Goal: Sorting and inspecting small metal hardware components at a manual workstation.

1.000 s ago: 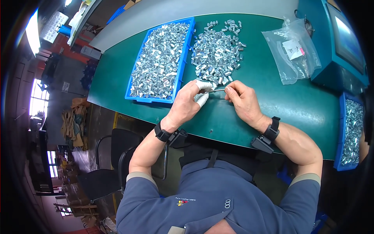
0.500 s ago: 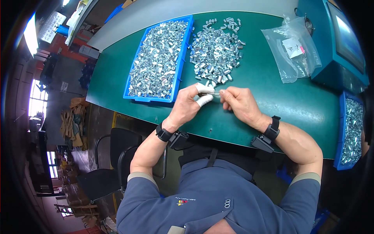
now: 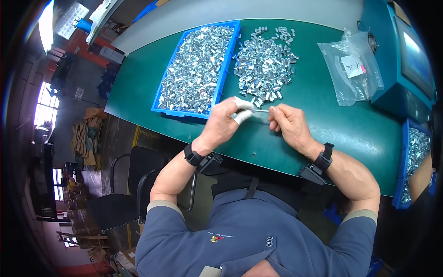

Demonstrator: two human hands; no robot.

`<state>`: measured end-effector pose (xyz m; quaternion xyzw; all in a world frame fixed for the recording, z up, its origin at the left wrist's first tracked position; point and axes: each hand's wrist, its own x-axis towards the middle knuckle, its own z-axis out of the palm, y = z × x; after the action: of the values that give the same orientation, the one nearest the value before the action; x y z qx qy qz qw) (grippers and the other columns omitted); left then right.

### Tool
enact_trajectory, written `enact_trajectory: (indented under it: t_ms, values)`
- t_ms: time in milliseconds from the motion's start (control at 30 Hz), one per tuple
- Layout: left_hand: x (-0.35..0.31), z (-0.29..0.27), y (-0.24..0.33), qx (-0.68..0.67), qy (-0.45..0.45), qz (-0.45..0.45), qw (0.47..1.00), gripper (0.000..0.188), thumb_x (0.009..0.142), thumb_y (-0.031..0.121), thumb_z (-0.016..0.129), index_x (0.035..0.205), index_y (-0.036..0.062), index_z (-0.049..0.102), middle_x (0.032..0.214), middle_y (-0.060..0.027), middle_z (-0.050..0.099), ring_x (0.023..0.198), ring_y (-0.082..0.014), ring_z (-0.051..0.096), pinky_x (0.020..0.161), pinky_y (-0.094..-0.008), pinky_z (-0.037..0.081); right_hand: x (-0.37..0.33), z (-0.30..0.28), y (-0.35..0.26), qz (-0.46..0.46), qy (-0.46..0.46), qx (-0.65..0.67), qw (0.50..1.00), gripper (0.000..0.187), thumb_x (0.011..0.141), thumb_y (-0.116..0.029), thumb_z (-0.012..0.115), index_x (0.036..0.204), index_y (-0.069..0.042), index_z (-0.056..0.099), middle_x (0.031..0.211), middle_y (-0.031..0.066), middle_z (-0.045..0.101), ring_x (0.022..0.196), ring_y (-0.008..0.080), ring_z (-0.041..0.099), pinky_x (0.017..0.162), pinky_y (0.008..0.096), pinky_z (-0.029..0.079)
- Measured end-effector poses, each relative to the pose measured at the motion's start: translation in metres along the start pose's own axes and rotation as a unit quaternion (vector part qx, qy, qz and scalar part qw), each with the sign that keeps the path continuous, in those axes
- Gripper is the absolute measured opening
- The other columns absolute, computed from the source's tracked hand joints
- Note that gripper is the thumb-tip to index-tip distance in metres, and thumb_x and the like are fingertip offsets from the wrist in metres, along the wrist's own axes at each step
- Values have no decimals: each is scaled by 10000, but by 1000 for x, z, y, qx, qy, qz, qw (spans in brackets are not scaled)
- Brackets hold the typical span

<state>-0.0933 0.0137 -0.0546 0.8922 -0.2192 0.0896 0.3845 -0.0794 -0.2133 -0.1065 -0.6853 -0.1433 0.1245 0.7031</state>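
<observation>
My left hand, with white covers on its thumb and forefinger, pinches a small metal fitting that is mostly hidden between the fingertips. From the other side my right hand grips a thin metal rod between thumb and forefinger, its tip pointing at the left fingertips. Just beyond my hands lies a loose pile of small silvery metal fittings. To its left stands a blue tray heaped with similar pieces, its near right corner close to my left hand.
Both hands are over the green tabletop. At the right lie a clear plastic bag with a paper label and a teal machine with a screen. Another blue tray sits at the right edge, beside another person's arm. A black chair stands left.
My right hand has drawn slightly away to the right, so more of the rod shows between my hands. The other person's arm reaches further in over the right-hand tray. The whole view has shifted a little.
</observation>
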Motion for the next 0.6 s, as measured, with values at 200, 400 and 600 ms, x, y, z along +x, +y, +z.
enact_trajectory:
  t_ms: [200,400,600]
  values:
    - [20,-58,-50,216,154,-1,964,186,865,69,772,1047,68,735,944,-119,721,873,-313,691,788,-407,549,2,-3,-3,14,28,31,999,394,1091,-321,557,862,-20,668,710,14,647,633,62,573,588,227,457]
    - [28,-37,-45,268,114,77,953,307,808,72,800,1108,80,731,1054,-134,698,994,-342,664,844,-433,543,3,-2,0,15,42,34,998,393,1091,-316,554,860,-19,668,710,16,647,632,64,572,585,229,455]
    - [23,1,-36,268,3,54,962,197,809,61,783,981,33,690,945,-105,662,924,-331,640,796,-427,529,3,-2,-4,23,43,35,998,389,1086,-322,565,864,-21,673,708,14,651,629,63,571,583,230,456]
